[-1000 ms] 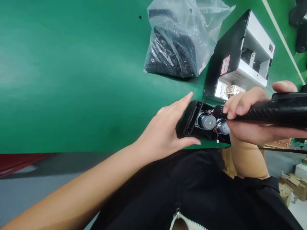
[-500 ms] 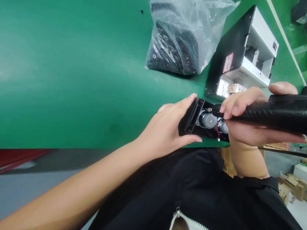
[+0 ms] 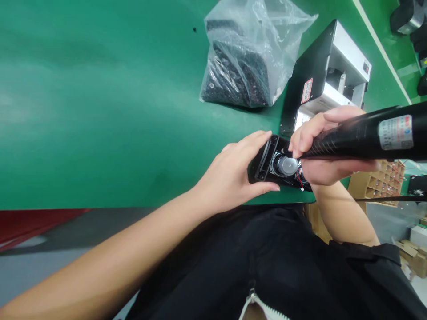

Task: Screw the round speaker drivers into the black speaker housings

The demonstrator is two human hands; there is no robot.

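From my head view, the black housing [image 3: 266,156] lies open side up on the green desk [image 3: 100,115], close to its near edge and just in front of me. My left hand [image 3: 237,172] is clamped around its left end, thumb along the near side and the other fingers along the far side. My right hand [image 3: 325,172] is closed around a black power tool [image 3: 353,138], its working end angled down at the housing. One round grey part [image 3: 287,166] already sits inside; a second round part [image 3: 300,169] shows only as a sliver beside it, the rest hidden by my fingers. I judge the fitting to be partway along: the parts are in place, but the tool's tip is covered, so I cannot tell whether any fastener is fully home. The red wire [image 3: 299,178] ends in a loose white plug [image 3: 302,189], joined to nothing I can see, and the housing has no cover on this side, so connecting and closing both look undone. Beyond lie a clear bag [image 3: 240,66] of dark things and a black-and-silver machine [image 3: 308,73].
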